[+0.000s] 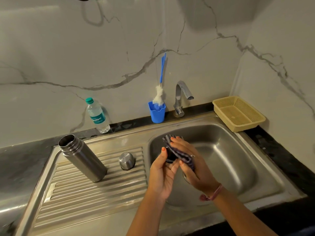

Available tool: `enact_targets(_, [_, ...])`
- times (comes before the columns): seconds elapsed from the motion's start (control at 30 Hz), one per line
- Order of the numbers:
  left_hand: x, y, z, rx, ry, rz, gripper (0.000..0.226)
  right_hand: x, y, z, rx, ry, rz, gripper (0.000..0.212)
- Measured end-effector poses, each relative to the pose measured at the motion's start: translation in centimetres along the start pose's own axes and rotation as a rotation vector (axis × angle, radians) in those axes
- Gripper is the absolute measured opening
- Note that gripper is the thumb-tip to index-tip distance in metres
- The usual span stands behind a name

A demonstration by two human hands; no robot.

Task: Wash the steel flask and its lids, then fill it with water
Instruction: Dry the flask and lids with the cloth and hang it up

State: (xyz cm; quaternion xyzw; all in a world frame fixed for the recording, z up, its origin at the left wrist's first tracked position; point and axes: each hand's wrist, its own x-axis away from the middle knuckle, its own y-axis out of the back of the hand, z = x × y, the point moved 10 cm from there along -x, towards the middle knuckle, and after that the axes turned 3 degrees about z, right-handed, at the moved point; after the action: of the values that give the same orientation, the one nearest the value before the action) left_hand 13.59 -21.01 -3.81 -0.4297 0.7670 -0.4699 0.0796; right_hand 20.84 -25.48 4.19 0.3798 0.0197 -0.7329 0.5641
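Observation:
The open steel flask (81, 157) stands upright on the ribbed drainboard (88, 193), left of the sink basin (226, 160). A steel cup lid (127, 160) sits upside down on the drainboard beside it. Over the basin, my left hand (163, 174) holds a small dark inner lid (170, 155) between thumb and fingers. My right hand (192, 166) presses a striped blue cloth (180, 155) against that lid; much of the lid is hidden by the cloth.
A tap (183, 94) stands behind the basin, no water running. A blue cup with a bottle brush (157, 106) and a plastic water bottle (98, 115) stand along the wall. A beige basket (238, 113) sits at the back right corner.

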Motion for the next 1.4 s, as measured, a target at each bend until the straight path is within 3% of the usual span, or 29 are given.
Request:
enact_targets(0.13, [0.3, 0.0, 0.5, -0.081, 0.049, -0.009, 0.041, 1.1, 0.4, -4.3, -0.594, -0.369, -0.215, 0.044])
enact_targets(0.23, [0.2, -0.4, 0.6, -0.125, 0.056, -0.015, 0.042, -0.3, 0.7, -3.9, -0.446, -0.402, -0.125, 0.043])
enact_targets(0.4, [0.2, -0.6, 0.4, 0.034, 0.056, -0.029, 0.035, -0.9, -0.5, 0.5, 0.079, -0.07, 0.109, 0.052])
enact_targets(0.5, [0.5, -0.6, 0.5, 0.057, 0.071, -0.022, 0.038, 0.6, -0.2, 0.5, -0.034, -0.053, 0.038, 0.052])
enact_targets(0.6, [0.6, -0.7, 0.6, -0.029, 0.09, -0.017, 0.039, 1.3, 0.2, -2.0, -0.45, -0.297, -0.09, 0.044])
enact_targets(0.67, [0.6, -0.7, 0.6, -0.094, 0.091, -0.012, 0.039, 0.7, 0.4, -3.4, -0.515, -0.438, -0.105, 0.042])
enact_targets(0.73, [0.7, -0.8, 0.2, -0.122, 0.075, -0.005, 0.04, -0.4, 0.7, -3.1, -0.382, -0.424, -0.044, 0.041])
enact_targets(0.9, [0.5, -0.5, -0.4, -0.109, 0.029, -0.021, 0.037, -0.9, 0.0, 0.9, 0.145, -0.067, 0.054, 0.05])
enact_targets(0.97, [0.5, -0.5, -0.6, -0.109, 0.016, -0.013, 0.039, 0.2, -0.2, 1.0, 0.06, -0.053, 0.005, 0.052])
enact_targets(1.03, [0.6, -0.6, -0.7, -0.12, 0.016, -0.004, 0.044, 1.2, -0.1, 0.4, -0.175, -0.11, -0.077, 0.05])
enact_targets(1.1, [0.6, -0.4, -0.7, -0.147, 0.027, -0.009, 0.047, 1.0, 0.0, -1.3, -0.426, -0.261, -0.134, 0.044])
enact_targets(1.17, [0.5, -0.2, -0.7, -0.187, 0.034, -0.01, 0.049, 0.2, -0.1, -3.0, -0.507, -0.435, -0.128, 0.041])
enact_targets(1.27, [0.3, 0.1, -0.9, -0.176, 0.032, -0.007, 0.045, -1.1, 0.3, -2.7, -0.279, -0.422, -0.028, 0.043])
enact_targets(1.4, [0.4, 0.4, -1.5, -0.125, 0.021, -0.004, 0.038, -1.0, -0.7, 1.0, 0.187, -0.086, 0.129, 0.05])
